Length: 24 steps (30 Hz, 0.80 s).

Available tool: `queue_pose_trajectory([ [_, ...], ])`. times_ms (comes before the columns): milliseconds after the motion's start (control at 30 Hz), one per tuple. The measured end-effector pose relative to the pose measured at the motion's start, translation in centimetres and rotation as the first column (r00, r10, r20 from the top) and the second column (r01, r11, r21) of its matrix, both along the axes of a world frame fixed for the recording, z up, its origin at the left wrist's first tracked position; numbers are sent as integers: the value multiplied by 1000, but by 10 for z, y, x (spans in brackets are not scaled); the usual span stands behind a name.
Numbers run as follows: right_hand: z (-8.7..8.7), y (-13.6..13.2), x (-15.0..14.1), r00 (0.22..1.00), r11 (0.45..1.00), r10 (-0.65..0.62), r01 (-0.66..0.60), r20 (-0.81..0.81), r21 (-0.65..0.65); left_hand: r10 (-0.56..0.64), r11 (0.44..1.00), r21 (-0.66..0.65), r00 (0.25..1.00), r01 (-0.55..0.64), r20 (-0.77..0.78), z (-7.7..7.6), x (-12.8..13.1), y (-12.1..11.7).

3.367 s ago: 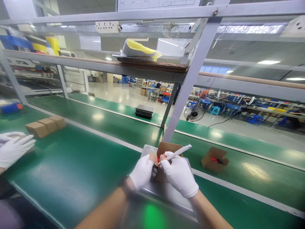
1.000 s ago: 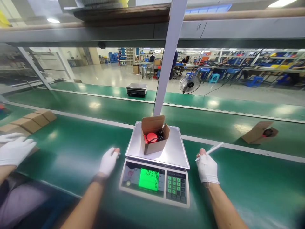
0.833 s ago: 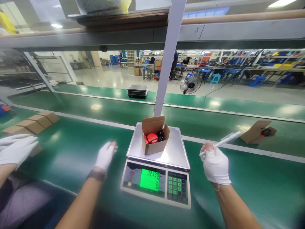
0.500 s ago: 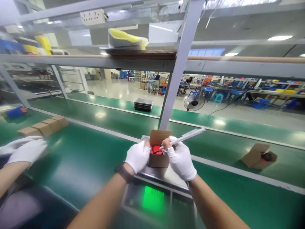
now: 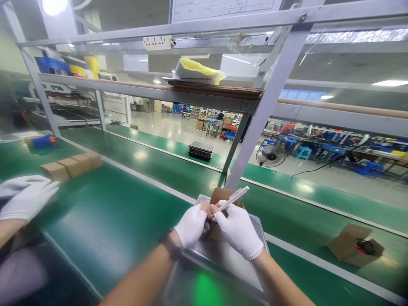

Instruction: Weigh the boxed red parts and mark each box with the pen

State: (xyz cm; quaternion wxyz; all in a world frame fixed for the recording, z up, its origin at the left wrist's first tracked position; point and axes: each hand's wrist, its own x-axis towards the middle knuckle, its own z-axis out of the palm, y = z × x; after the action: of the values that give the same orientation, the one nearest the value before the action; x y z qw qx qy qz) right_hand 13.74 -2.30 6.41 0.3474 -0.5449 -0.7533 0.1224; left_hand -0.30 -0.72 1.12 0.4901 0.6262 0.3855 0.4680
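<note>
Before me, a small brown cardboard box (image 5: 219, 194) stands with its back flap raised on the metal plate of a weighing scale (image 5: 237, 270). My left hand (image 5: 191, 225), in a white glove with a bare thumb tip, is closed at the box's left front edge. My right hand (image 5: 239, 231), gloved likewise, grips a white pen (image 5: 235, 196) that slants up to the right. Its fingertips meet those of my left hand over the box front. Both hands hide the contents and the pen's tip. A green display glow (image 5: 206, 290) blurs below.
On the right lies another open cardboard box (image 5: 349, 244) with a black and red item inside. A row of closed cartons (image 5: 72, 166) sits at left, near a co-worker's gloved hands (image 5: 28, 197). A metal post (image 5: 264, 97) rises behind my box; a second scale (image 5: 201, 150) stands farther back.
My view has shifted, with the scene sliding right and down. My hands have come closer together, covering the red item seen in the box earlier. The pen now slants more steeply.
</note>
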Motion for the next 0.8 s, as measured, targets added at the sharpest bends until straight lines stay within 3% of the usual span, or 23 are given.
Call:
queue_pose_trajectory([
  [200, 1, -1, 0, 999, 1000, -22, 22, 29, -7, -9, 998, -59, 999, 11, 36, -3, 1, 1],
  [800, -4, 1, 0, 1000, 1000, -22, 22, -18, -10, -23, 1000, -13, 998, 24, 53, -4, 0, 2],
])
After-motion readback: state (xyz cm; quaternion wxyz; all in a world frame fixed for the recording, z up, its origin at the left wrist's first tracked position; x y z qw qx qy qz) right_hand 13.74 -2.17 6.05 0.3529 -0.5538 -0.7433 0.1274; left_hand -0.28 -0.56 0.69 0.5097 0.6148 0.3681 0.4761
